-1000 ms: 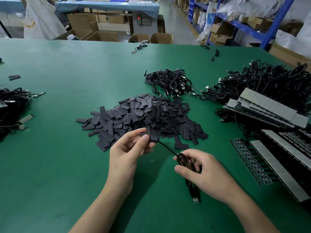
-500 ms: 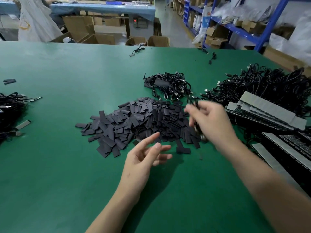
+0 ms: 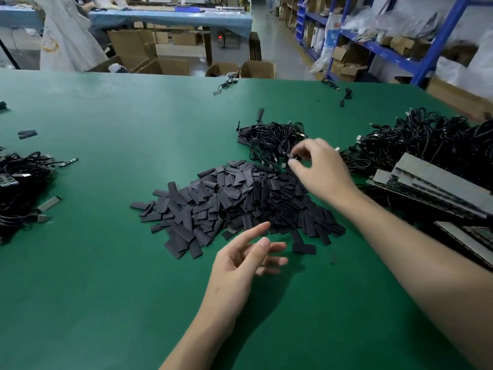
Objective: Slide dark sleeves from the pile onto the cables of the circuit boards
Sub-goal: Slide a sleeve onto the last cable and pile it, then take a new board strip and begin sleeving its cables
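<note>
A pile of flat dark sleeves lies mid-table on the green mat. Just beyond it sits a small bundle of black cables. My right hand reaches over the pile to that bundle's near edge, and its thumb and curled forefinger pinch a cable end with a small metal plug. My left hand hovers at the pile's near edge, fingers spread and holding nothing. Circuit boards with cables are stacked at the right.
A large heap of black cables lies behind the boards at the right. Another heap of cables with boards sits at the left edge. Loose cables lie near the far edge. Cardboard boxes and blue shelving stand beyond the table.
My left hand let go of the sleeved cable and opened. My right hand carried the cable up from near me, across the sleeve pile, to the small cable bundle.
</note>
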### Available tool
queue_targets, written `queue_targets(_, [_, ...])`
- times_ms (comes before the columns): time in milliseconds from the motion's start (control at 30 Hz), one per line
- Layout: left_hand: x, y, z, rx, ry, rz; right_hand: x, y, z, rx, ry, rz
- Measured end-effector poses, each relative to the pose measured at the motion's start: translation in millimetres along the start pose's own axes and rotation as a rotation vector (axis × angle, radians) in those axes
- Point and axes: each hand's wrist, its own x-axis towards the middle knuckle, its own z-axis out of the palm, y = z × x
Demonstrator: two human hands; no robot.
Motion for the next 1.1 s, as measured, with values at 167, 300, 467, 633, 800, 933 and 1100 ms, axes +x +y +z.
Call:
queue_targets(167, [-2,-1,2,0.069,-0.032,0.009,-71,31,-15,-0.186,-0.012,-0.021])
queue_targets(300, [-6,-2,2,0.169,-0.085,0.015,-85,53,-53,-0.377,0.064,0.016])
queue_targets(467, [-10,-4,4,0.253,-0.117,0.035,-81,86,-118,-0.594,0.168,0.217])
queue_targets(633, [-12,-6,8,0.345,-0.168,0.041,-72,100,-134,-0.720,-0.156,0.394])
queue_targets(800, [-14,-6,7,0.387,-0.194,0.043,-55,100,-142,-0.741,-0.179,0.434])
queue_targets(933, [-15,-5,7,0.387,-0.196,0.041,-51,101,-139,-0.753,-0.175,0.412])
queue_targets(1100, [-15,-5,7,0.389,-0.195,0.033,-49,99,-144,-0.731,-0.132,0.397])
